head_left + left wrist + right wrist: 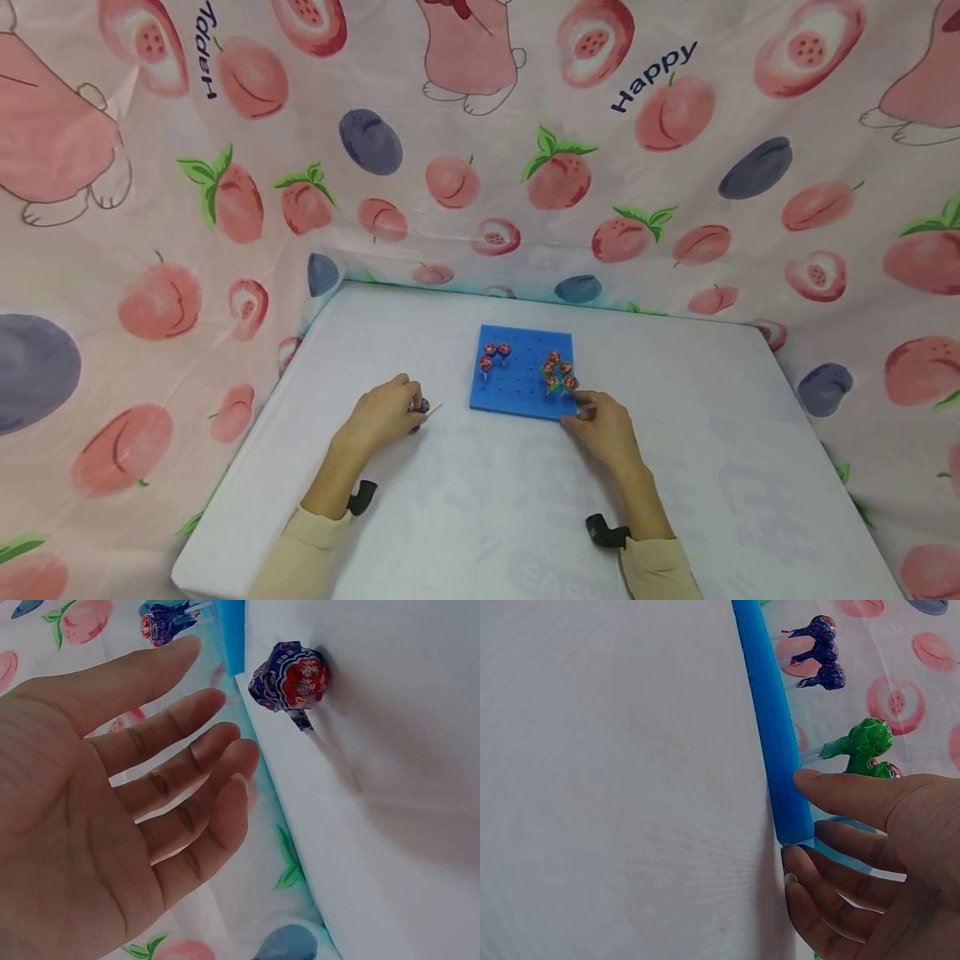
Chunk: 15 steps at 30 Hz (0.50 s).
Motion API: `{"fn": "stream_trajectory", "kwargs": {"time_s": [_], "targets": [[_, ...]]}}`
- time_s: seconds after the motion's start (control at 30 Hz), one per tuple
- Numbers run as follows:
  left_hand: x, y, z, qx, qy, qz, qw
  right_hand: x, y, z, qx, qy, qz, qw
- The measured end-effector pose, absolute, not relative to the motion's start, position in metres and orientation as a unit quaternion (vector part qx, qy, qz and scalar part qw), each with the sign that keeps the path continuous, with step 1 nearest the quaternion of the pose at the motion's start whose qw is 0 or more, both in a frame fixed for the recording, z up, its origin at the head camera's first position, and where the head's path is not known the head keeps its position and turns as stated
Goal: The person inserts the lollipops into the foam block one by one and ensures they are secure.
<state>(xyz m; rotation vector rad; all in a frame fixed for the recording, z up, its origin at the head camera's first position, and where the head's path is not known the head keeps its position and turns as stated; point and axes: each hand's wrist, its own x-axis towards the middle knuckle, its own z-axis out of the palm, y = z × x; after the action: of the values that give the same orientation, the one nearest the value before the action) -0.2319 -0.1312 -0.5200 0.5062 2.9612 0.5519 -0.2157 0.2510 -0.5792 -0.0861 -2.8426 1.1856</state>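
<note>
A lollipop in a purple and red wrapper [289, 679] lies on the white table, its white stick [434, 409] showing beside my left hand [386, 414]. In the left wrist view the fingers of that hand are loosely bent, apart from the candy, with nothing in the palm. My right hand [606, 427] holds the near right corner of a blue pegboard [517, 398], thumb and fingers about its edge. Three purple-wrapped lollipops [504, 350] stand upright at the board's left. Several green and red ones [870, 737] stand at its right, close to the right hand.
Small holes dot the board between the two groups of lollipops. The white table [480, 500] ends at a fruit-patterned cloth [465, 225] hanging behind and at both sides. Dark devices [362, 497] sit on both wrists.
</note>
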Motion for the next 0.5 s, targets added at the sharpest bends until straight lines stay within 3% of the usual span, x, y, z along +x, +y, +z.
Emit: {"fn": "stream_trajectory", "kwargs": {"time_s": [0.5], "targets": [[-0.2228, -0.1315, -0.5285, 0.151, 0.976, 0.15, 0.052, -0.215, 0.2503, -0.5782, -0.026, -0.921, 0.386, 0.031]]}}
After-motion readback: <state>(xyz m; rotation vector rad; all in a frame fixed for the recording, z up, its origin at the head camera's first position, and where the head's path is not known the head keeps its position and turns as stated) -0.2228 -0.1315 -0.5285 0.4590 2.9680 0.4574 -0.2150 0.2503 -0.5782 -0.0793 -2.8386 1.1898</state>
